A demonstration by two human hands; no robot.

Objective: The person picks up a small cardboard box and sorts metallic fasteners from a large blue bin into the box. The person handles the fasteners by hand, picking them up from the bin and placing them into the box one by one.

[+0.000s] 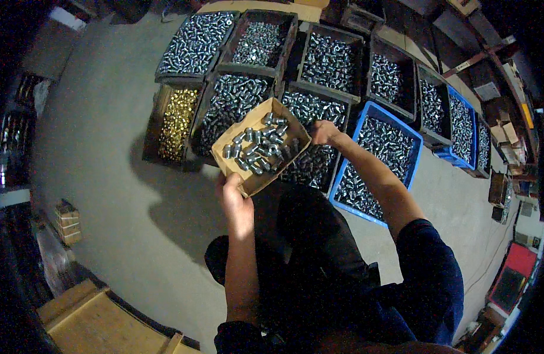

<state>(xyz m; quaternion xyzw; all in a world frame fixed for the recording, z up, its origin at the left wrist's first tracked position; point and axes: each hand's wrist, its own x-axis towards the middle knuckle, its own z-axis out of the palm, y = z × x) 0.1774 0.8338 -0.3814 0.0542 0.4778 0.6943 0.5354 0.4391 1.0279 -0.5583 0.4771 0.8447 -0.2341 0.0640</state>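
My left hand (235,203) grips the near edge of a shallow open cardboard box (222,159), thumb at its rim. The box is tilted and holds a loose layer of short dark metal fittings (257,144). Beyond the box's right corner, my right hand (326,133) is closed, its fingers curled down. What it holds, if anything, I cannot make out. Under that hand stands a dark bin of similar silvery fittings (316,162), partly hidden by the box and my arm. Next to it, below my right forearm, is a blue crate (361,211) full of small metal pieces.
Dark bins of silvery parts (330,62) stand in rows ahead, and one bin at the left holds brass-coloured pieces (179,124). Another blue crate (471,159) is farther right. A wooden crate (101,321) sits at lower left. Grey floor (101,153) extends along the left.
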